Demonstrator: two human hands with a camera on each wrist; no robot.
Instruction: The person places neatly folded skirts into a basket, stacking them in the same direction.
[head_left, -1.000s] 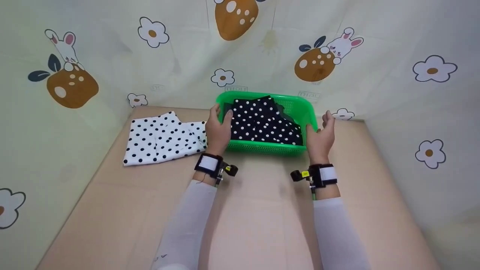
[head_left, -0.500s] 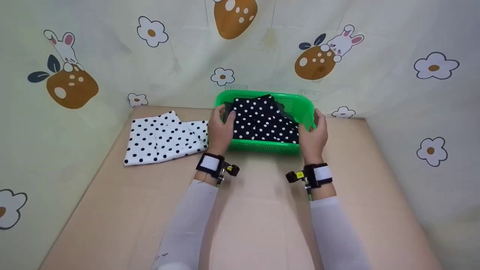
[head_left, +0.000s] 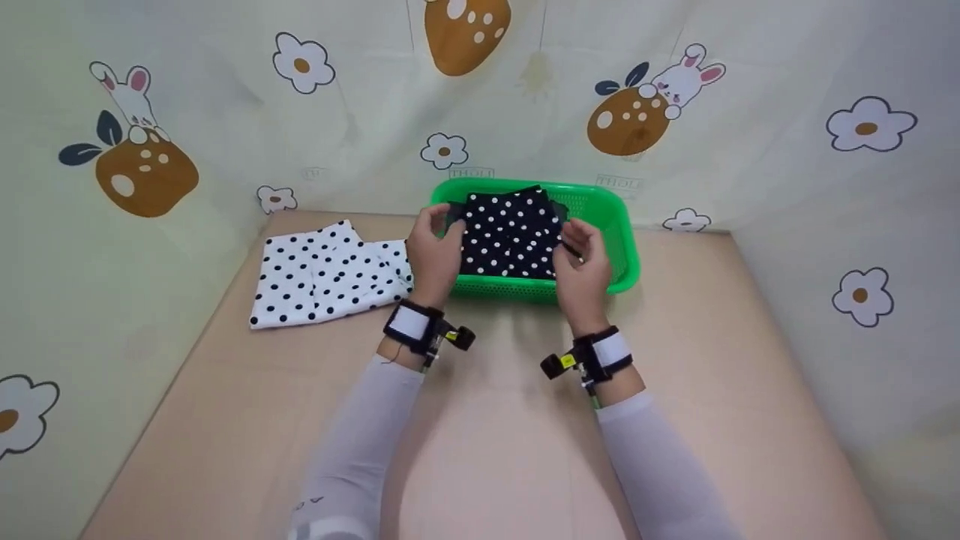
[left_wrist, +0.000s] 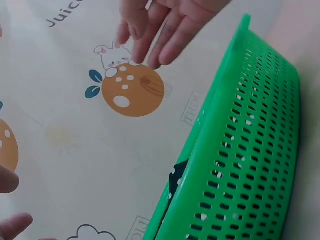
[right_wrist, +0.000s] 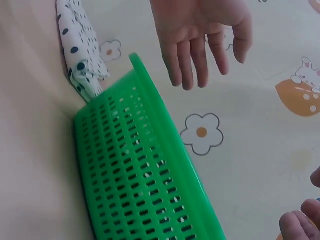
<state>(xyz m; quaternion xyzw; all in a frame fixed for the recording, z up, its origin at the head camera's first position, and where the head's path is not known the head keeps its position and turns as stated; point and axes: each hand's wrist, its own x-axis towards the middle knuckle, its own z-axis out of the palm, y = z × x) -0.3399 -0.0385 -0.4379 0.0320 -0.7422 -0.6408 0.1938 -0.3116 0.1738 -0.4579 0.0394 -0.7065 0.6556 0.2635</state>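
Note:
A green perforated basket (head_left: 622,238) stands at the back of the table, holding a folded black cloth with white dots (head_left: 510,236). My left hand (head_left: 435,255) hovers over the basket's left end, fingers apart and nothing in them. Over the right part of the black cloth is my right hand (head_left: 583,270), its fingers loosely bent. In the left wrist view, the right hand (left_wrist: 170,27) shows above the basket's rim with bare fingers. The right wrist view shows the left hand (right_wrist: 200,37) likewise, above the basket (right_wrist: 135,170).
Left of the basket lies a folded white cloth with black dots (head_left: 322,277), its right edge beside my left wrist. Dark grey fabric (head_left: 559,212) shows under the black cloth. A printed curtain (head_left: 360,112) rises right behind the table (head_left: 510,420).
My right hand has moved left from the basket's right rim to over the black cloth. The left hand has shifted only slightly. The basket and both dotted cloths stay in place.

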